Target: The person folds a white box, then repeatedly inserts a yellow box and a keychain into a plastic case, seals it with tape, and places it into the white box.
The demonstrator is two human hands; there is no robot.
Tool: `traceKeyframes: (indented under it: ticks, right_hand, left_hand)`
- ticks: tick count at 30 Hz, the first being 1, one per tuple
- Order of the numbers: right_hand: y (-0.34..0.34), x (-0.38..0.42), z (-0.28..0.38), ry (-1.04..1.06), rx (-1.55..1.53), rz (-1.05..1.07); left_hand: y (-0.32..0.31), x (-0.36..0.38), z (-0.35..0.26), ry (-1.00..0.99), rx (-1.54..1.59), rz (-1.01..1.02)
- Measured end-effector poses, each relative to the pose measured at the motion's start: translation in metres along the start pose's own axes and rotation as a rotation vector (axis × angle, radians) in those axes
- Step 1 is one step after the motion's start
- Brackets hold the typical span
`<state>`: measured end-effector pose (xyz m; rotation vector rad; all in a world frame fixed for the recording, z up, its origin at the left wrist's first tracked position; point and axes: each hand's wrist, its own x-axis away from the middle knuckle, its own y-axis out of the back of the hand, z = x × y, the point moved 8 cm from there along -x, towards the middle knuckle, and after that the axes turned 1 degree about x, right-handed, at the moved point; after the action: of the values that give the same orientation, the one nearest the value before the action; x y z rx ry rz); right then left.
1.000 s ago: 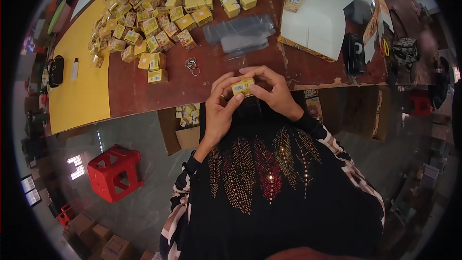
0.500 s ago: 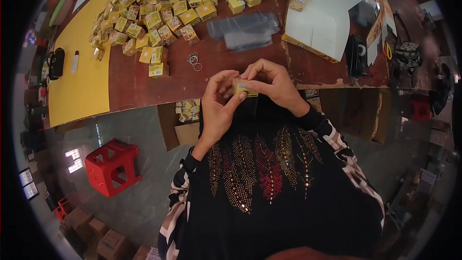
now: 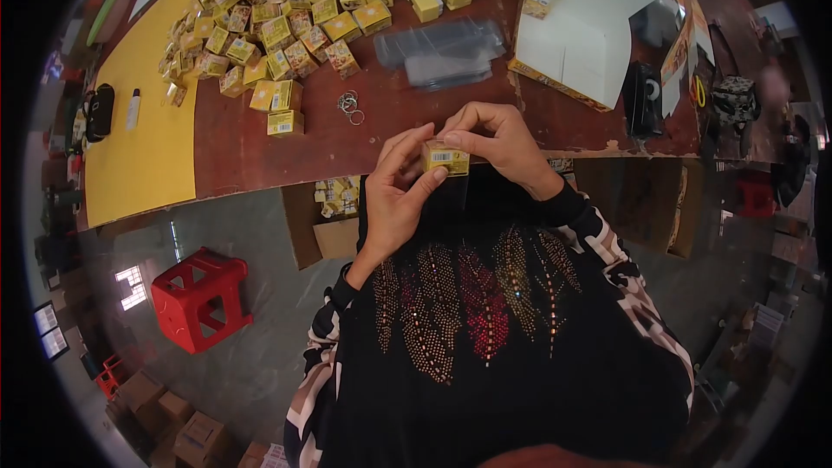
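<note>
Over the table's front edge, a small yellow box with a barcode sits between my two hands. My left hand wraps its left side, with the thumb on the lower front. My right hand is closed at the box's top right, its thumb and fingertips at the upper edge. Beyond my hands lie several metal rings and a stack of clear plastic sheets. A large heap of similar yellow boxes covers the table's back left.
An open white tray-like carton stands at the right with one box in it. Yellow sheet covers the table's left end, holding a marker and a black case. A red stool is on the floor.
The box has turned so its barcode side shows more fully. My right thumb has shifted up from the box's front to its top edge.
</note>
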<state>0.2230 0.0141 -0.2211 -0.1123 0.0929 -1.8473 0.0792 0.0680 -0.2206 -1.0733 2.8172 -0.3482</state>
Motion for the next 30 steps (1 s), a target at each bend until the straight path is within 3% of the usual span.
traceKeyframes:
  ticks: [10,12,14,16,18,20,21,23,25,27,29,30]
  right_hand:
    - [-0.007,0.019,0.006,0.213,0.100,0.048]
    - [-0.014,0.021,0.014,0.177,0.239,0.034]
    - [-0.019,0.018,0.008,0.096,0.112,0.020]
    - [-0.016,0.011,-0.018,-0.150,0.145,0.118]
    - [-0.004,-0.008,-0.011,-0.135,0.296,0.180]
    - [-0.015,-0.019,0.016,-0.075,0.710,0.540]
    - [-0.010,-0.031,0.037,-0.002,0.698,0.506]
    - [0.033,-0.084,0.060,0.055,0.692,0.150]
    - [0.089,-0.133,0.070,0.159,1.068,-0.257]
    - [0.112,-0.172,0.058,0.150,1.230,-0.302]
    - [0.120,-0.193,0.047,0.144,1.391,-0.337]
    - [0.124,-0.201,0.037,0.061,1.434,-0.315]
  left_hand:
    - [0.003,0.001,0.005,-0.032,0.034,-0.014]
    - [0.008,-0.003,0.006,-0.048,0.022,-0.038]
    - [0.024,-0.010,0.010,-0.073,0.236,-0.125]
    - [0.032,-0.014,-0.001,-0.078,0.195,-0.165]
    - [0.030,-0.016,-0.006,0.053,-0.287,-0.003]
    - [0.020,-0.013,-0.007,0.161,-0.474,0.272]
    - [0.016,-0.007,0.005,0.229,-0.568,0.449]
    - [0.015,-0.001,0.013,0.200,-0.612,0.487]
    - [0.018,0.006,0.025,0.235,-0.641,0.549]
    - [0.028,0.007,0.030,0.221,-0.544,0.468]
    - [0.033,0.009,0.032,0.406,-0.125,0.366]
    - [0.035,0.008,0.031,0.399,-0.122,0.359]
